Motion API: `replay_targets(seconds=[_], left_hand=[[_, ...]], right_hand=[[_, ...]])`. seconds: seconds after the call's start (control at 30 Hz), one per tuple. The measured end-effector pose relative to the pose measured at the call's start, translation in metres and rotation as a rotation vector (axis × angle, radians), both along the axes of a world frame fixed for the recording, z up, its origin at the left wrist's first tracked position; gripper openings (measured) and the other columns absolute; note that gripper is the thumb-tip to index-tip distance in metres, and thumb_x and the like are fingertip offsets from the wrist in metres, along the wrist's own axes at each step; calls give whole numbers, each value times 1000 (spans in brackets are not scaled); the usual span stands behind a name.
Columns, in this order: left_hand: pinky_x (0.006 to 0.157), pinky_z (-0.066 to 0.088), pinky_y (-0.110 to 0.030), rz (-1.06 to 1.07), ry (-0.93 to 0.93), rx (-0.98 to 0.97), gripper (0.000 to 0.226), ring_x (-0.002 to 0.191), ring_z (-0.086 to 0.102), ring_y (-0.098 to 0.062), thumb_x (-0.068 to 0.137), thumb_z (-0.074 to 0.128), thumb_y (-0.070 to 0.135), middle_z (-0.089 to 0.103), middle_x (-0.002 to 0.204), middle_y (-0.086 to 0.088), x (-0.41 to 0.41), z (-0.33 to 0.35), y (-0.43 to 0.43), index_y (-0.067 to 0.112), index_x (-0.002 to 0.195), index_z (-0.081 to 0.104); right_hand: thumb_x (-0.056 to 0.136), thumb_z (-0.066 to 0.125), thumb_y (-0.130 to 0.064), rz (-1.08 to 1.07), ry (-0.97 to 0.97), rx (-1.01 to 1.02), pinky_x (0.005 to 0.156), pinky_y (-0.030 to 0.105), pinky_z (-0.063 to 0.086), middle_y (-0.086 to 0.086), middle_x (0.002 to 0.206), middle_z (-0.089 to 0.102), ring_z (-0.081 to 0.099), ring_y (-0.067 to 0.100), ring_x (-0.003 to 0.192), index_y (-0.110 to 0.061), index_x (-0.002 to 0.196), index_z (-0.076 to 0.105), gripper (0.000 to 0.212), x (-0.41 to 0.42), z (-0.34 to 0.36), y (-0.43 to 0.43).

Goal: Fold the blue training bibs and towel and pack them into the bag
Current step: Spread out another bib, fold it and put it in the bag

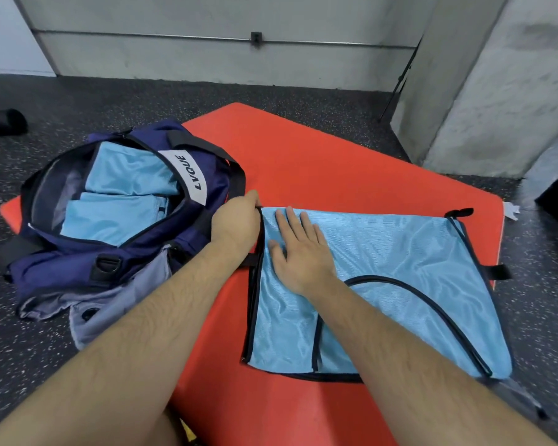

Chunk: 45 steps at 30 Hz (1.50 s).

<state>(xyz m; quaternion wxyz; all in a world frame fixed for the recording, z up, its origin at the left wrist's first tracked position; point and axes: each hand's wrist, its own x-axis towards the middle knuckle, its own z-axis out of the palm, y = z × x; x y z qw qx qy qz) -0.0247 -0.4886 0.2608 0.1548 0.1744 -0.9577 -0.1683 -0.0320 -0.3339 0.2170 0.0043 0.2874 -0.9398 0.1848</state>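
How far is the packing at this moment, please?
Done: folded blue pieces already lie in the open bag. In hand: one bib lies on the mat; the left hand grips its edge, the right hand presses it flat. Left: fold this bib and pack it.

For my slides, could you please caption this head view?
Left hand pinches the bib, right hand flattens it on the mat beside the open bag.
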Motion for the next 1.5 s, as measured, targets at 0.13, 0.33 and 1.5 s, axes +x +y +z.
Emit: replay_targets(seconds=[0.13,0.33,1.5], left_hand=[[79,43,-44,69,19,-157,40,106,50,-37,83,47,1,55,119,-15,6,1,10,13,120,57],[107,38,-45,-220,162,82,48,128,44,-36,86,35,16,49,136,-19,11,-13,57,1,125,59],[124,-3,-37,-550,-200,-122,59,153,-2,-14,103,21,39,3,167,3,-36,-18,154,19,158,19]], right_hand=[[100,14,-57,9,-7,146,124,45,-6,-2,167,-2,-10,22,153,-28,160,6,67,-5,-2,-1],[94,28,-56,39,33,361,123,49,-4,1,166,-12,-17,28,152,-22,159,-8,82,-8,-2,-3],[105,13,-48,-244,-144,188,123,40,-9,0,167,-10,-16,22,152,-21,160,0,62,-61,12,174]])
